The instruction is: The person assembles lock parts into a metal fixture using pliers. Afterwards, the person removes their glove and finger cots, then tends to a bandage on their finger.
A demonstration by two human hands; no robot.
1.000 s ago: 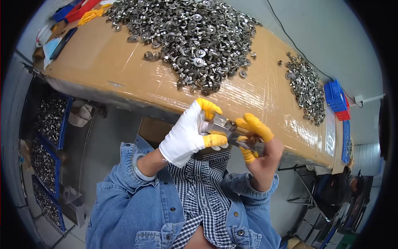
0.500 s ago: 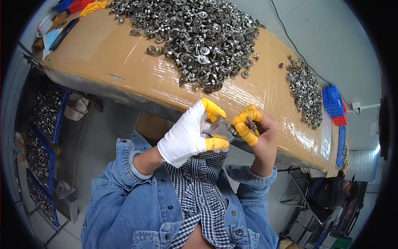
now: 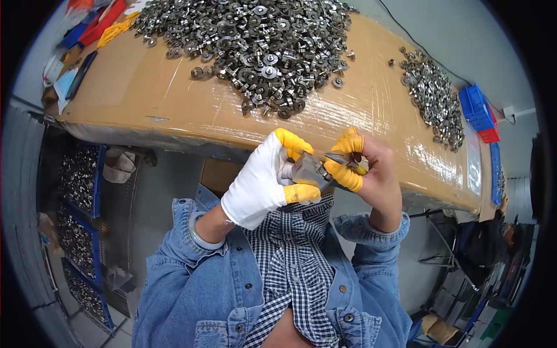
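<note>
My left hand (image 3: 255, 184) wears a white glove with yellow fingertips. Its thumb and fingers are closed around a grey, squarish block (image 3: 307, 168), held up in front of my chest near the table edge. A small shiny metal part (image 3: 325, 175) shows at the block's right side, against my right fingertips. My right hand (image 3: 365, 165), with yellow covers on its fingers, grips a dark pointed metal tool (image 3: 338, 157) that has a yellow portion near the palm. The tool's exact kind cannot be made out. Its tip points left, toward the block.
A large pile of small metal wheel-like parts (image 3: 261, 52) lies on the wrapped cardboard tabletop (image 3: 145, 98). A smaller pile (image 3: 434, 98) sits at the right, near a blue bin (image 3: 477, 107). Blue trays of parts (image 3: 78, 238) stand at lower left. A black cable (image 3: 406, 37) runs behind.
The view has shifted, so the table and piles sit differently. My right hand has turned, and the pointed tool now lies flatter, aimed at the block, which shows more clearly.
</note>
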